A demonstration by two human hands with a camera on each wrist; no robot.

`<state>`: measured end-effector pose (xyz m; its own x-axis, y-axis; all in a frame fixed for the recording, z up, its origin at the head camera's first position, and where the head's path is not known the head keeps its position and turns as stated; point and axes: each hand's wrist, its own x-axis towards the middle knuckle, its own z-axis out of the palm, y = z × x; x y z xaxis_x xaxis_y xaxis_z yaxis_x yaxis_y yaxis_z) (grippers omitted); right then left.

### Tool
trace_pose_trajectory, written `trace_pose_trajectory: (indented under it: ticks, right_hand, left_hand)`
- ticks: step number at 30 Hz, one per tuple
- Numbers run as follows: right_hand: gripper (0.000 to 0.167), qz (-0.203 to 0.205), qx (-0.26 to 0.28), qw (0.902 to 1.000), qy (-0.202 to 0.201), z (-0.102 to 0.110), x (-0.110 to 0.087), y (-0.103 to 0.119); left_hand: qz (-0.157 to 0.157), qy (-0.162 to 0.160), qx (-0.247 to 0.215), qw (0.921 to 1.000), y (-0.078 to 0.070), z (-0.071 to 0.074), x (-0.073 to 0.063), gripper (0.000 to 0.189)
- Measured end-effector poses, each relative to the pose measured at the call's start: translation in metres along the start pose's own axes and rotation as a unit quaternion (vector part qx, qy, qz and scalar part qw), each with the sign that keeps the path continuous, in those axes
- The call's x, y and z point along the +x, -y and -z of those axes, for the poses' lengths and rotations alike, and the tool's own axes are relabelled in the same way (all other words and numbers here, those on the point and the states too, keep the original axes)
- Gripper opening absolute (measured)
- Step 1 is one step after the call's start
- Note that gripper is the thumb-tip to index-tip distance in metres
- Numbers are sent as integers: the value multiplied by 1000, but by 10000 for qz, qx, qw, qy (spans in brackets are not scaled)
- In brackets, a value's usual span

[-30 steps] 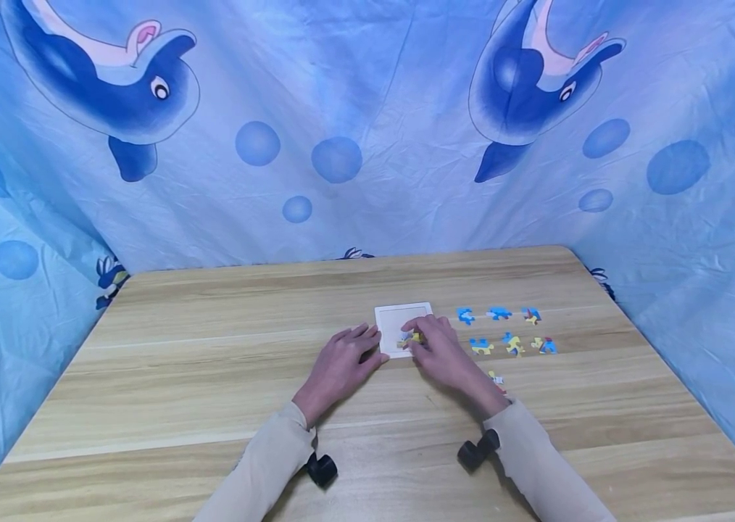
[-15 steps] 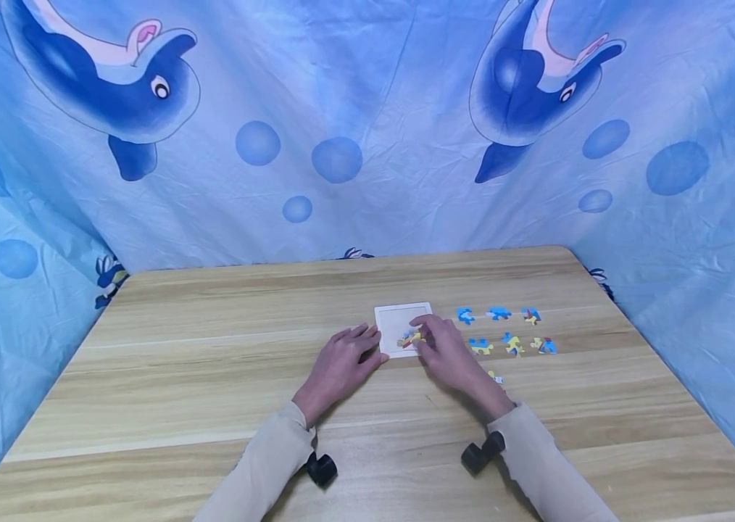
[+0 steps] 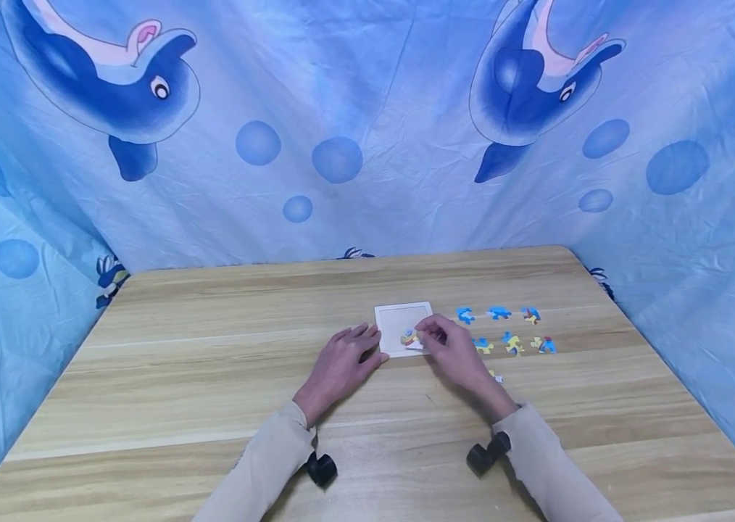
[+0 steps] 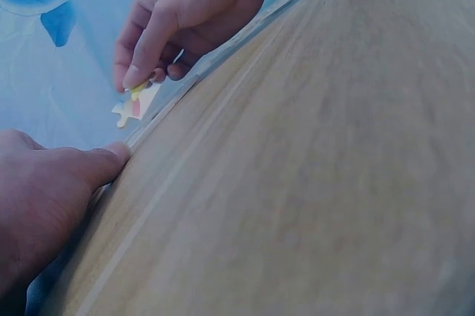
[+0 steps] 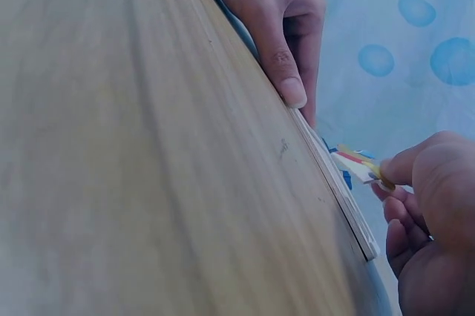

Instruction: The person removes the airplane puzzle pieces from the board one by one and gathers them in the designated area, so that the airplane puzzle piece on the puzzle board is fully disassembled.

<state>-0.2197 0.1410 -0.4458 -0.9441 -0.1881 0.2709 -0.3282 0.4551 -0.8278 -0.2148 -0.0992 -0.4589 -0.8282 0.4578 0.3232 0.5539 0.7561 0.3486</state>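
A small square puzzle frame (image 3: 400,306) with a white rim lies on the table in the head view. My left hand (image 3: 341,362) rests at its left side, thumb touching the near-left corner and fingers extended along the edge. Above the frame's near-right part, my right hand (image 3: 459,359) pinches a jigsaw piece (image 4: 132,107) between thumb and fingertips. White, yellow and red show on this piece, which is held tilted in the right wrist view. A bit of blue (image 5: 347,179) shows beneath it there. Whether another piece lies in the frame, I cannot tell.
Several loose jigsaw pieces (image 3: 512,344) in blue and yellow lie in rows right of the frame. One piece (image 3: 496,376) is partly hidden by my right wrist. A blue dolphin-print cloth (image 3: 341,87) hangs behind the wooden table (image 3: 211,348).
My right hand has shifted slightly to the right, and its fingertips have drawn back from the frame's middle. The jigsaw piece now shows more white. My left hand has stayed in place.
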Motion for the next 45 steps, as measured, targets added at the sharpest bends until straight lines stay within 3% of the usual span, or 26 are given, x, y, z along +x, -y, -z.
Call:
trace_pose_trajectory:
  ticks: [16,27,38,45]
  right_hand:
    - [9,-169,215,9995,-134,20,-13,-10]
    - [8,-56,30,9996,-269,41,-27,-19]
    - [12,-308,-116,9988,-354,65,-45,-27]
    - [10,-236,-241,9985,-437,81,-56,-33]
  left_hand:
    - [52,18,-26,10000,0,2,-1,48]
    - [49,17,-72,10000,1,2,-2,47]
    - [102,90,-48,9999,0,2,-1,49]
    - [104,118,-40,9999,0,1,-1,49]
